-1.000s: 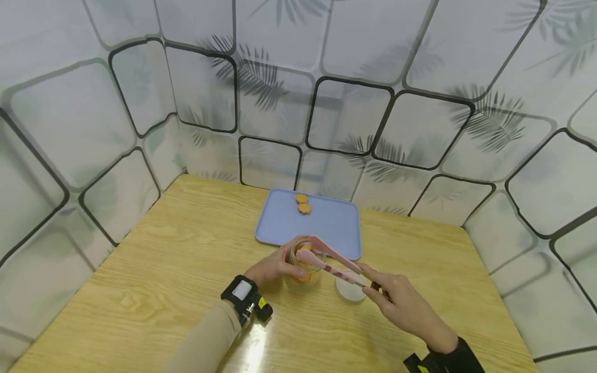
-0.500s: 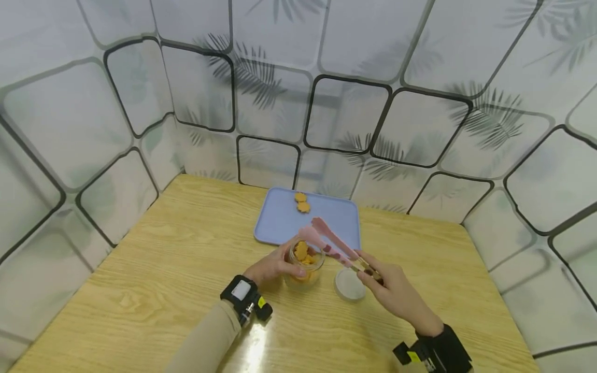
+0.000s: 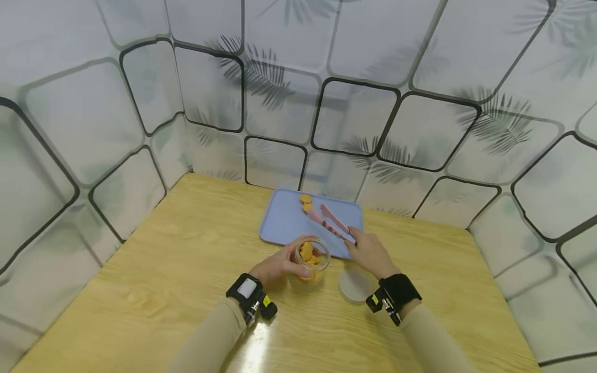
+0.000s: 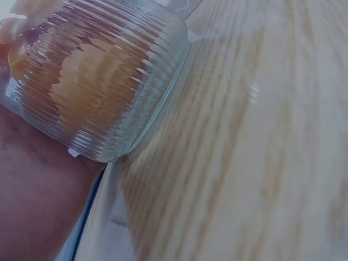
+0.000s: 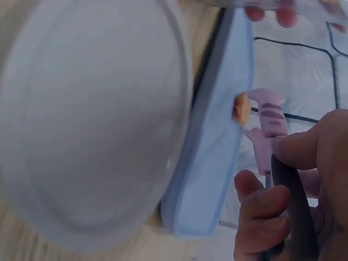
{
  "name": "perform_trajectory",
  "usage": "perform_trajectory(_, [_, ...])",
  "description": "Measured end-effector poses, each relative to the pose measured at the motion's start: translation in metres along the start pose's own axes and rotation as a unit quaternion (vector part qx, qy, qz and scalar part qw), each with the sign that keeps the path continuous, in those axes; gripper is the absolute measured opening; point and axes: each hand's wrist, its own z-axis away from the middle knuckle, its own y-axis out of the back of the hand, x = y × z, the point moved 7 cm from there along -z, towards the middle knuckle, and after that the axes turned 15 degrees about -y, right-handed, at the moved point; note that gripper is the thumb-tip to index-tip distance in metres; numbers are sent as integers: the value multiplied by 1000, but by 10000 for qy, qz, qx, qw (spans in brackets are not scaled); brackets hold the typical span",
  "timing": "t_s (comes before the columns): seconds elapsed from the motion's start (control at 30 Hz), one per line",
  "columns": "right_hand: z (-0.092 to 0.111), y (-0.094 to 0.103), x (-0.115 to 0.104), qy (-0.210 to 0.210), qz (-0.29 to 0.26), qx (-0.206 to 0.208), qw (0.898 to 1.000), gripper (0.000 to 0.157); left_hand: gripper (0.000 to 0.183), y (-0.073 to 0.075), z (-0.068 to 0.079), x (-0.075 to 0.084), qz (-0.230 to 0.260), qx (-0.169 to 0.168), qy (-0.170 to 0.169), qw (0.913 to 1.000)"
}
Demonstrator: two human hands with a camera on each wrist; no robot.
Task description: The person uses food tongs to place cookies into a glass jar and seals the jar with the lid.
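Observation:
My left hand [image 3: 275, 268] grips a ribbed glass jar [image 3: 305, 284] standing on the table without its lid; in the left wrist view the jar [image 4: 147, 92] shows orange-brown, scallop-edged pieces like biscuits inside. Over the blue tray [image 3: 280, 223], my right hand [image 3: 373, 256] holds pink tongs [image 3: 322, 219] by their handles. The two tong tips stand apart, and the left one is at the nearer of two biscuits [image 3: 305, 198] on the tray. In the right wrist view, a biscuit [image 5: 242, 111] appears beside the tong tips; whether they touch it I cannot tell.
A round white lid [image 3: 355, 286] lies on the wooden table [image 3: 186, 248] between the jar and my right wrist. The tray stands behind the jar, near the patterned cloth wall [image 3: 275, 163] that closes off the back and sides.
My right hand has brought the tongs from the jar's mouth forward over the tray, and their tips have spread apart. My left hand stays on the jar.

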Motion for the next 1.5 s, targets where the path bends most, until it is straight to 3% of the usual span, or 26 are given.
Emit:
perform_trajectory(0.57, [-36,-23,-11,-589,339,-239,9974,50,85,0,-2,1,-107,-19,-115,9999])
perform_trajectory(0.8, [-39,-28,-9,-590,358,-256,9973,41,86,0,-1,0,-89,-30,-131,9999])
perform_trajectory(1.0, [-33,-27,-5,-340,301,-107,9989,30,86,-1,-3,0,-88,26,-49,9999])
perform_trajectory(1.2, [-23,-18,2,-218,213,-11,9995,35,86,0,-3,-2,-100,-6,-8,9999])
perform_trajectory(1.37, [-9,-9,6,52,-56,194,9998,15,88,2,-1,-4,-73,-18,-12,10000])
perform_trajectory(1.5, [8,-2,9,283,-356,224,9987,18,89,0,-1,-4,-49,-39,9,10000])
